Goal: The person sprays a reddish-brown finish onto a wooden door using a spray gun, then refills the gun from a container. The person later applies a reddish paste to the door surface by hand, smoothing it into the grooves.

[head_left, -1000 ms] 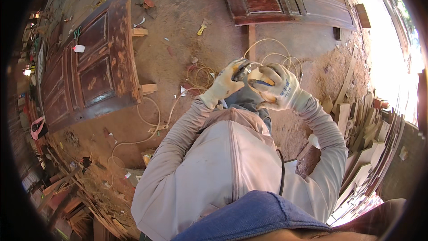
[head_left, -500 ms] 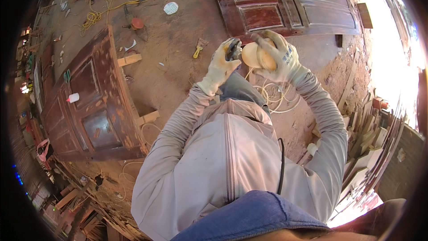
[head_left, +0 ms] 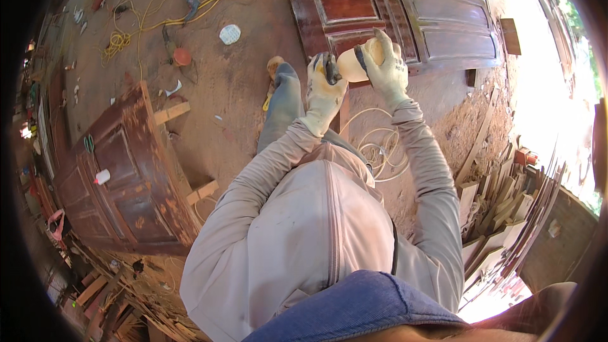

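Both my hands wear pale work gloves with dark patches and meet in front of me. In my right hand [head_left: 387, 69] are pale, cream-coloured round discs [head_left: 352, 67], gripped between thumb and fingers; their exact kind does not show. My left hand [head_left: 325, 88] is closed right beside the discs' left edge. Something dark shows among its curled fingers, and I cannot make out whether it is a held thing or stained glove. Beyond my hands lies a dark red-brown panelled door [head_left: 405, 25], its near edge partly hidden by the gloves and discs.
A second panelled door [head_left: 120, 177], with worn patches, lies at left on wood blocks, carrying a small white bottle [head_left: 102, 177] and green-handled scissors [head_left: 89, 144]. Yellow cord [head_left: 117, 43] and a tool with an orange disc [head_left: 182, 57] lie beyond. A pale hose [head_left: 386, 152] coils nearby; planks [head_left: 500, 228] stack right.
My hands have drawn closer together, with the discs still in the right. My left leg has come forward, covering most of the yellow-handled brush on the floor. The view has shifted slightly.
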Motion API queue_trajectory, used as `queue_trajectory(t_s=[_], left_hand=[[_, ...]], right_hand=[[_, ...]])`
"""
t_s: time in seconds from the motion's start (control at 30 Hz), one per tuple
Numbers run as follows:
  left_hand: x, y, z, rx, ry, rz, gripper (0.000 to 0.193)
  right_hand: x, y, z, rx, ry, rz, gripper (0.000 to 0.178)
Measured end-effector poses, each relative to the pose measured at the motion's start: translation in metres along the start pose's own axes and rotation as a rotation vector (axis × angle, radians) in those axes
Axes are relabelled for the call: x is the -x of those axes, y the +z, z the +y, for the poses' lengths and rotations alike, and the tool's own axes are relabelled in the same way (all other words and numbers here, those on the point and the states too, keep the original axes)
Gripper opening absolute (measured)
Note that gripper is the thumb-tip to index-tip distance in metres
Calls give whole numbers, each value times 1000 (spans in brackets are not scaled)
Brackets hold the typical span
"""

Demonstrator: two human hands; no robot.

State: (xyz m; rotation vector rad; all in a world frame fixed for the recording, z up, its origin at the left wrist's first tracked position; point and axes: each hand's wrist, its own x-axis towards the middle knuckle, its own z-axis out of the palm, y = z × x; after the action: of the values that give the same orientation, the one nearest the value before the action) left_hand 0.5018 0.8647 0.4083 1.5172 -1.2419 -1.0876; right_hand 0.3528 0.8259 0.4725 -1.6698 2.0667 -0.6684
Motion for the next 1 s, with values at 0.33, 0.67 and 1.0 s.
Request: queue_trajectory(t_s=[0.33, 0.67, 1.0], left_hand=[[-194, 15, -8, 529, -114, -590, 63], [-325, 86, -22, 63, -249, -47, 76], [-379, 111, -101, -715, -97, -400, 69]], right_hand=[[-176, -53, -14, 335, -1050, -138, 55], [-337, 100, -42, 512, -21, 84, 73], [-321, 204, 58, 134, -94, -574, 98]])
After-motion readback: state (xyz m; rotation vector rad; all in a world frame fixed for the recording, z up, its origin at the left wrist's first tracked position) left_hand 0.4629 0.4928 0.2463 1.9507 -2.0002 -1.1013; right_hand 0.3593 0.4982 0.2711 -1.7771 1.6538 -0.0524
